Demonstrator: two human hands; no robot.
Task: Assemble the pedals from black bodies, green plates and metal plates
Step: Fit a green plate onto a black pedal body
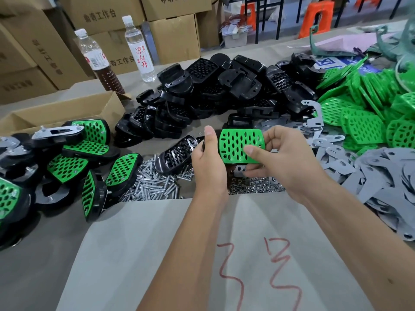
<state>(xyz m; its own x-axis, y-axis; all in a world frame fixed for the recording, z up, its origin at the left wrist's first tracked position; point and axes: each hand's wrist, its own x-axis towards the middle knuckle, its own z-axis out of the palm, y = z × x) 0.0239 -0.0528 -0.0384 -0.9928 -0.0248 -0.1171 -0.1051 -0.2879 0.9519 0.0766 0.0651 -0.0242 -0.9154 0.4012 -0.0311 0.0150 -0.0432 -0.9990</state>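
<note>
Above the grey worktop (139, 243), the right grip (285, 158) pinches a perforated green plastic plate (238, 144), long axis 9-to-3; the left grip (207, 162) clasps a black slotted pedal body (177, 153) pointing 8 o'clock.

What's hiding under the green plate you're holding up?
Below the green plate, small silver nuts lie heaped on the table, with a metal plate peeking out beside the right hand. The plate and both hands cover whatever else lies beneath.

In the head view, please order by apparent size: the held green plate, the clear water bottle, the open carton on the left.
1. Carton
2. Bottle and green plate: alike, and the plate is nearer, so unsure.
</note>
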